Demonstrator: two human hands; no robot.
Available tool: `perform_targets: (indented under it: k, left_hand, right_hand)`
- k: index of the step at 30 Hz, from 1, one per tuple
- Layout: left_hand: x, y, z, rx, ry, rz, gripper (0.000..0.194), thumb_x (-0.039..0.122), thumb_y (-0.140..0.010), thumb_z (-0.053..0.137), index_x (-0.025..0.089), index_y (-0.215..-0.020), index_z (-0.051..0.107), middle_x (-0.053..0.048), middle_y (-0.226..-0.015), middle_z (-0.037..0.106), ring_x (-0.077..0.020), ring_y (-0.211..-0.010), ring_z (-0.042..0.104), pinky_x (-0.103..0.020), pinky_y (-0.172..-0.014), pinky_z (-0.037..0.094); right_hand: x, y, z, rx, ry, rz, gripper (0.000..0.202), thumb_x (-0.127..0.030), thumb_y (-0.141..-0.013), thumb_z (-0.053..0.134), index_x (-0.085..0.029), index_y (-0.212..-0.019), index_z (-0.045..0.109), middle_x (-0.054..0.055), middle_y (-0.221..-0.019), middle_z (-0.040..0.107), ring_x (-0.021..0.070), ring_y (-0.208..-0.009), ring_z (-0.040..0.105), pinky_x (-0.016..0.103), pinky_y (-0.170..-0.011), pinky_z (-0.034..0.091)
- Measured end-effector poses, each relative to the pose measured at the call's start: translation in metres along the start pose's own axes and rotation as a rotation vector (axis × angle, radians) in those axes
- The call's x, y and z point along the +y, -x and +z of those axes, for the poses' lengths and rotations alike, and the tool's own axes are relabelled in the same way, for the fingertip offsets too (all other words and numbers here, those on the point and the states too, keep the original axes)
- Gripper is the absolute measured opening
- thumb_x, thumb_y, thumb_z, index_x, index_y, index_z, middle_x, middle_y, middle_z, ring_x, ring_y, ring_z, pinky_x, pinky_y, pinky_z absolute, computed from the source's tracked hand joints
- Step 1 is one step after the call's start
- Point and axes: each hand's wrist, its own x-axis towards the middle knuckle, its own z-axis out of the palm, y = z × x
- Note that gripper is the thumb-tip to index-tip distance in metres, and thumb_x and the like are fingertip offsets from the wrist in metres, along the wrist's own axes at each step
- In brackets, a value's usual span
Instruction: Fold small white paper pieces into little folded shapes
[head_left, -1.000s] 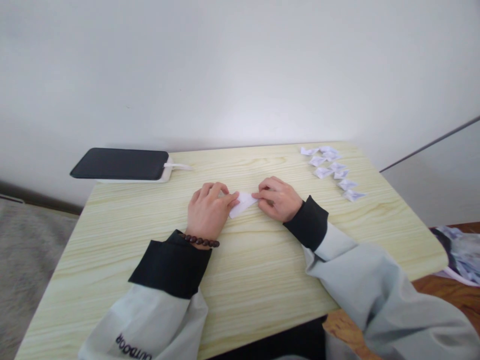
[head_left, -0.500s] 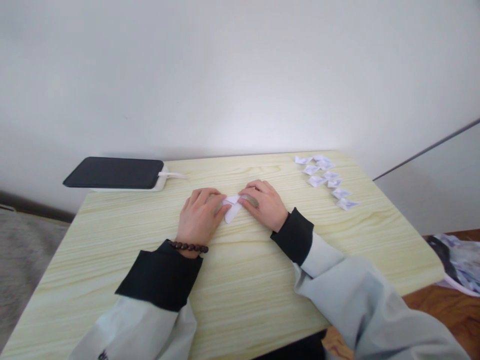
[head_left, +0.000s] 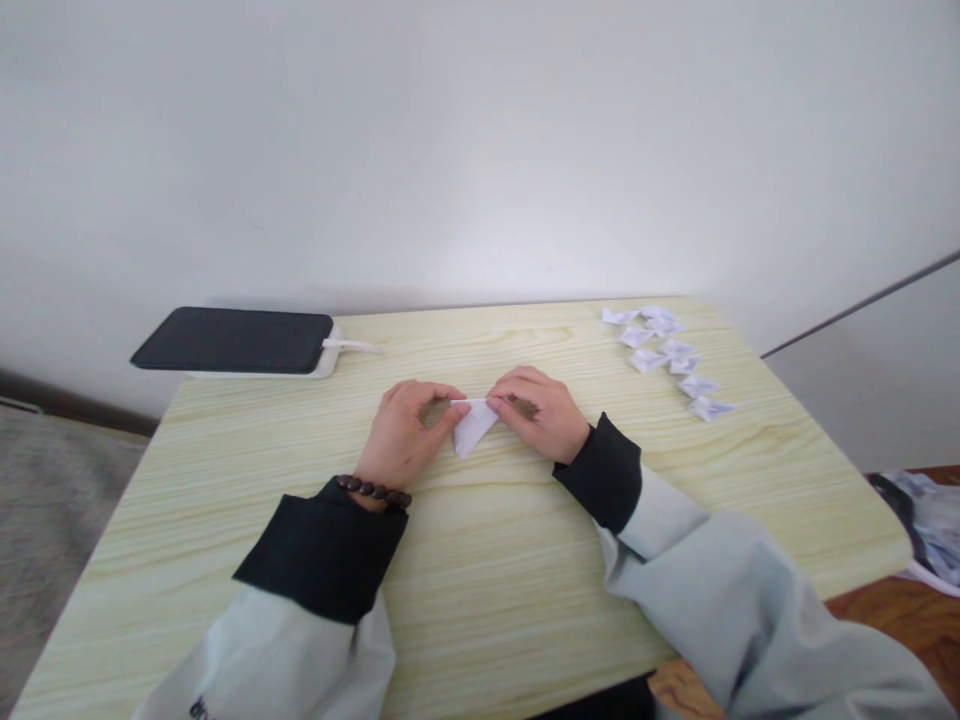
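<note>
A small folded piece of white paper (head_left: 473, 430) is held between my two hands above the middle of the table. My left hand (head_left: 409, 425) pinches its upper left corner between thumb and fingers. At the upper right corner, the thumb and fingertips of my right hand (head_left: 541, 412) are closed on it. The paper's top edge runs straight between the two pinches, and its lower part tapers down toward the left. Fingertips hide both upper corners.
Several small folded white paper shapes (head_left: 679, 362) lie in a staggered group at the table's back right. A dark-screened phone (head_left: 236, 340) rests on a white block with a white cable (head_left: 352, 346) at the back left. A white wall (head_left: 480, 150) stands behind the wood-grain table (head_left: 510, 590).
The folded paper now shows a straight top edge and a wider lower flap, where open folds showed before. My right hand has shifted slightly right; the whole view has moved a little.
</note>
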Motion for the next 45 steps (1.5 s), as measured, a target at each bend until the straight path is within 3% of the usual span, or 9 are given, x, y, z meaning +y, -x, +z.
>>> perform_targets:
  k: [11,17,23,28,34,40,45]
  left_hand:
    - [0.014,0.003,-0.005,-0.082,0.107,0.091,0.020,0.034,-0.079,0.055,0.021,-0.071,0.067,-0.002,-0.077,0.068,-0.0182,-0.079,0.059,-0.035,-0.084,0.043]
    - [0.010,0.003,-0.003,-0.045,0.079,0.002,0.025,0.039,-0.078,0.055,0.019,-0.070,0.067,-0.003,-0.072,0.066,-0.0188,-0.077,0.059,-0.033,-0.077,0.045]
    - [0.007,0.004,-0.001,-0.054,0.134,-0.056,0.027,0.042,-0.078,0.056,0.017,-0.082,0.066,-0.004,-0.082,0.068,-0.0186,-0.080,0.060,-0.032,-0.078,0.046]
    - [0.009,0.005,-0.001,-0.070,0.181,-0.096,0.027,0.042,-0.077,0.057,0.017,-0.074,0.065,-0.004,-0.079,0.068,-0.0180,-0.077,0.061,-0.030,-0.072,0.047]
    - [0.010,0.005,-0.003,-0.085,0.177,-0.058,0.028,0.041,-0.079,0.054,0.017,-0.071,0.065,-0.003,-0.075,0.066,-0.0177,-0.075,0.060,-0.029,-0.070,0.047]
    - [0.008,0.005,-0.005,-0.099,0.139,0.027,0.030,0.038,-0.083,0.048,0.018,-0.071,0.067,-0.002,-0.073,0.067,-0.0183,-0.079,0.059,-0.032,-0.082,0.044]
    - [0.014,0.005,-0.005,-0.079,0.204,-0.093,0.028,0.037,-0.082,0.050,0.016,-0.075,0.067,-0.003,-0.075,0.069,-0.0175,-0.074,0.061,-0.028,-0.073,0.047]
  right_hand:
    - [-0.003,0.003,0.006,-0.055,0.043,-0.044,0.018,-0.027,-0.087,0.051,-0.018,-0.076,0.063,0.005,-0.079,0.064,0.0143,-0.076,0.058,0.027,-0.072,0.045]
    - [-0.004,0.000,0.002,-0.077,-0.057,0.033,0.016,-0.023,-0.086,0.051,-0.017,-0.076,0.062,0.003,-0.074,0.063,0.0119,-0.069,0.057,0.024,-0.066,0.044]
    - [-0.003,0.001,0.000,-0.035,-0.121,0.077,0.021,-0.024,-0.087,0.050,-0.015,-0.075,0.063,0.004,-0.073,0.062,0.0113,-0.068,0.057,0.023,-0.063,0.043]
    - [-0.005,0.002,-0.001,-0.060,-0.149,0.104,0.023,-0.027,-0.088,0.050,-0.016,-0.074,0.064,0.003,-0.072,0.063,0.0109,-0.066,0.057,0.023,-0.062,0.044]
    - [-0.006,0.001,-0.002,-0.066,-0.164,0.120,0.023,-0.026,-0.087,0.051,-0.015,-0.072,0.065,0.003,-0.069,0.062,0.0097,-0.062,0.055,0.021,-0.056,0.041]
    - [-0.006,0.001,-0.003,-0.100,-0.210,0.105,0.021,-0.027,-0.086,0.052,-0.015,-0.074,0.064,0.003,-0.072,0.062,0.0105,-0.064,0.055,0.022,-0.058,0.041]
    - [-0.006,0.001,-0.002,-0.092,-0.229,0.167,0.021,-0.027,-0.086,0.052,-0.015,-0.074,0.063,0.002,-0.069,0.060,0.0091,-0.060,0.051,0.022,-0.055,0.038]
